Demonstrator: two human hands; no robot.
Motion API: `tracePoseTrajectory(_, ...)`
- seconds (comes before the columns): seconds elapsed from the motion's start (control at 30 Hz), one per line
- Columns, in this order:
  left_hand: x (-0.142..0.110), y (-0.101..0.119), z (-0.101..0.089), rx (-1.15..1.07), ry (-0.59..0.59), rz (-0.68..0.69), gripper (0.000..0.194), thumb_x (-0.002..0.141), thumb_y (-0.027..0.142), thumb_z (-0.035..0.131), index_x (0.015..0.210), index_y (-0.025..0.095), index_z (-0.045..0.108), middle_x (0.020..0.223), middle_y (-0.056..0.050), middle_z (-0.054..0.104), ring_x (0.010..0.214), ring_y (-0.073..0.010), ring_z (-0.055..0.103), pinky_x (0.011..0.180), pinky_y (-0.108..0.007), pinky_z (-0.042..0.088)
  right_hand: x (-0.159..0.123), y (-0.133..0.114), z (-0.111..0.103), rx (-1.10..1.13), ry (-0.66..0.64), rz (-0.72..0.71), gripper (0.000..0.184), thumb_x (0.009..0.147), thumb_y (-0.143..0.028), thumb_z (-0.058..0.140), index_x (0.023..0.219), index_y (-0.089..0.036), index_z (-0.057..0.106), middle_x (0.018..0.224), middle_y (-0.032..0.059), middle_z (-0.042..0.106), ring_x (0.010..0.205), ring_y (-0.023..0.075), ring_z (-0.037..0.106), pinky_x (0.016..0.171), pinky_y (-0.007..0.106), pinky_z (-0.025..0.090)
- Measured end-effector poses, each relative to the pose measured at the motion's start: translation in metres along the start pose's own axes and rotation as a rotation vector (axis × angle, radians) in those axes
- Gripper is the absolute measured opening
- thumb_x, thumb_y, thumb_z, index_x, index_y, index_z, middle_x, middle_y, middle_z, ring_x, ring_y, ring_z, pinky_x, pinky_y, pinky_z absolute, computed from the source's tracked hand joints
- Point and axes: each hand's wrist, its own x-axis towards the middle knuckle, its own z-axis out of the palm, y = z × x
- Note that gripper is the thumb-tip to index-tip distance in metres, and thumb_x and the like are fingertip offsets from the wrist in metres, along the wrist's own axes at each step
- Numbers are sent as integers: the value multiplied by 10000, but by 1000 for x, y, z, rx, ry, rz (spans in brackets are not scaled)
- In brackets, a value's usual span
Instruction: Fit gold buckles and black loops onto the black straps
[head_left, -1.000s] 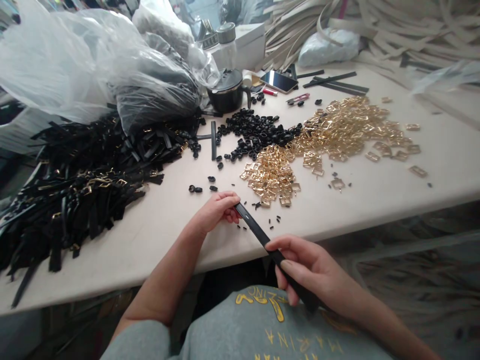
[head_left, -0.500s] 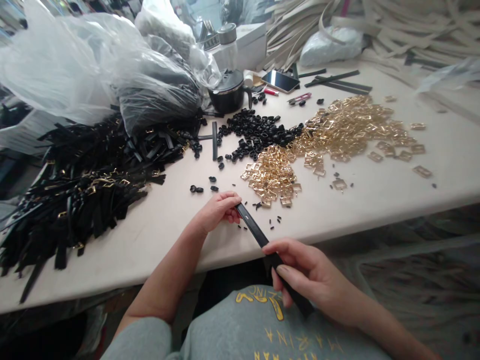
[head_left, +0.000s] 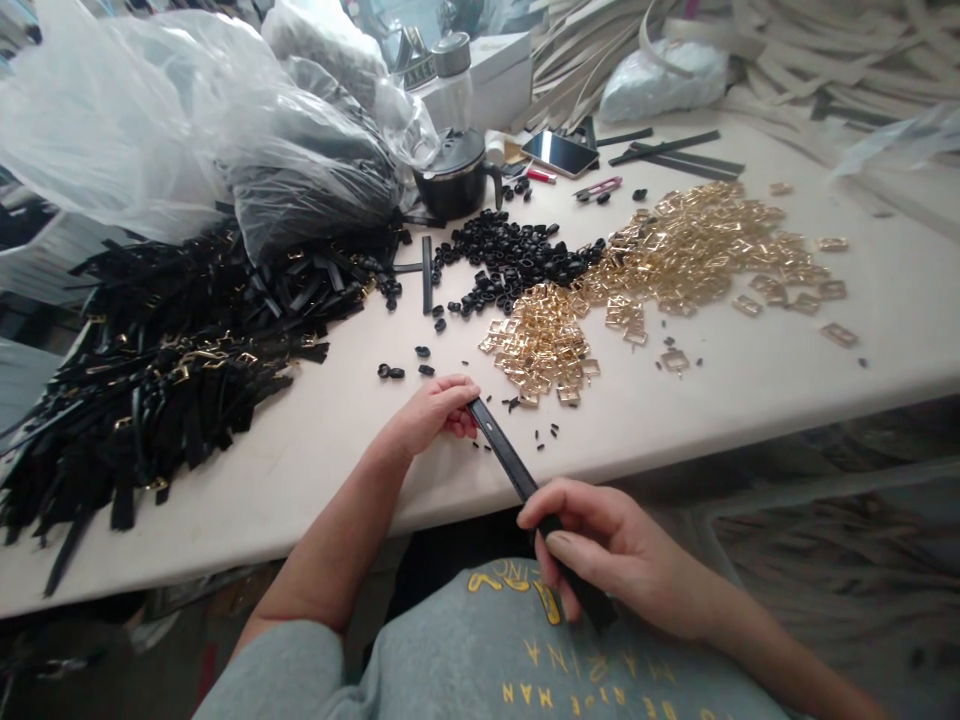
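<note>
A narrow black strap (head_left: 501,452) runs slantwise from the table's near edge down to my lap. My left hand (head_left: 433,412) pinches its upper end on the table. My right hand (head_left: 600,545) is closed around its lower part, just off the table edge. Right behind my left hand lies a heap of gold metal buckles (head_left: 546,345), with a few small black loops (head_left: 405,371) to the left of it.
A large pile of finished black straps (head_left: 172,360) covers the left of the white table (head_left: 750,390). Black loops (head_left: 517,262) and more gold buckles (head_left: 705,250) spread across the middle and right. Plastic bags (head_left: 150,120), a black pot (head_left: 459,178) and a phone (head_left: 559,152) stand behind.
My right hand has slid a little up the strap toward the table edge. My left hand keeps its pinch on the upper end.
</note>
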Motion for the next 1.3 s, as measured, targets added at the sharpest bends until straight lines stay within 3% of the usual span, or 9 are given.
tracePoseTrajectory(0.27, 1, 0, 1, 6, 5, -3, 322, 708, 428, 702, 674, 167, 516, 533, 2, 611, 420, -91, 574, 409, -156, 415, 1, -7, 6, -43, -66, -4, 251, 904, -398, 594, 897, -148, 568, 678, 3, 629, 517, 84, 580, 489, 184, 438)
tracePoseTrajectory(0.73, 2, -3, -1, 36, 4, 22, 323, 744, 440, 692, 699, 167, 525, 536, 11, 602, 409, -77, 545, 407, -157, 407, 2, -7, 7, -198, -71, -66, 171, 927, -316, 543, 960, -152, 576, 733, 15, 641, 590, 91, 581, 556, 197, 466)
tracePoseTrajectory(0.83, 1, -2, 0, -5, 30, 111, 349, 753, 462, 700, 699, 166, 523, 513, 28, 579, 392, -62, 506, 406, -158, 396, 2, 2, 1, -349, 32, -149, 277, 932, -242, 498, 1201, -177, 515, 815, 17, 650, 614, 96, 613, 563, 197, 491)
tracePoseTrajectory(0.93, -1, 1, 2, -80, 82, 222, 381, 741, 496, 717, 720, 166, 528, 483, 49, 544, 365, -49, 454, 381, -153, 352, 3, 10, -10, -607, 244, -272, 484, 935, -196, 457, 1411, -195, 369, 842, 18, 674, 612, 104, 630, 596, 215, 521)
tracePoseTrajectory(1.03, -3, 3, 3, -167, 95, 275, 398, 702, 493, 759, 750, 169, 532, 471, 62, 524, 356, -49, 438, 375, -154, 336, 4, 12, -22, -966, 491, -444, 368, 928, -181, 471, 1290, -194, 540, 899, 47, 714, 700, 140, 676, 667, 245, 539)
tracePoseTrajectory(1.13, -3, 2, 3, -232, 71, 270, 396, 678, 463, 788, 752, 168, 533, 484, 59, 528, 382, -59, 474, 389, -155, 354, 4, 8, -29, -1254, 654, -671, 289, 923, -126, 490, 1147, -199, 656, 985, 57, 719, 844, 158, 691, 753, 244, 528)
tracePoseTrajectory(1.3, -4, 3, 3, -302, -9, 272, 353, 660, 381, 799, 726, 154, 538, 591, 20, 602, 404, -52, 493, 400, -160, 373, -1, 3, -32, -1458, 839, -901, 312, 886, -48, 559, 1130, -191, 691, 972, 72, 702, 863, 165, 664, 790, 260, 496)
